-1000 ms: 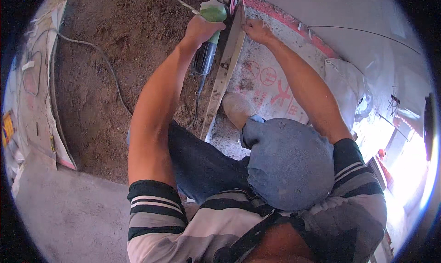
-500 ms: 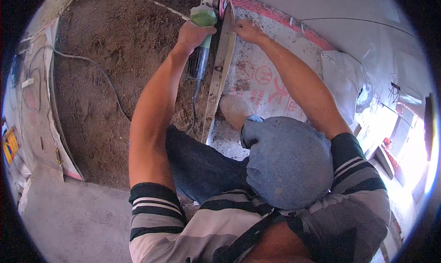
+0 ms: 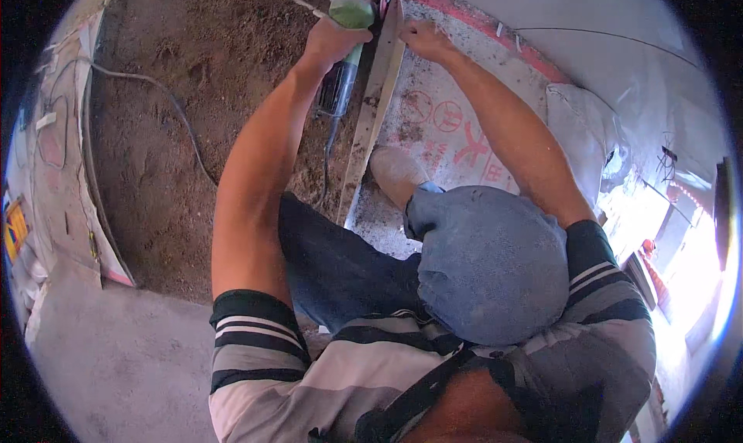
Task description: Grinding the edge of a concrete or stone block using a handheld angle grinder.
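Nearest the camera, low in the frame, a striped shirt (image 3: 255,342) and a bent knee in blue denim (image 3: 487,265) filled the view, with a dusty shoe (image 3: 395,172) planted on the grey slab (image 3: 441,110) at centre. Further up, a long straight strip (image 3: 371,118) lay along the slab's left edge, beside loose brown soil (image 3: 178,79). At the top, the left hand (image 3: 333,41) was closed tightly around the green-bodied angle grinder (image 3: 348,25), its disc at the slab's far upper end. The right hand (image 3: 422,37) pressed flat, fingers spread, on the slab, gripping nothing. Judging by that, cutting was at one end; how much remained could not be told.
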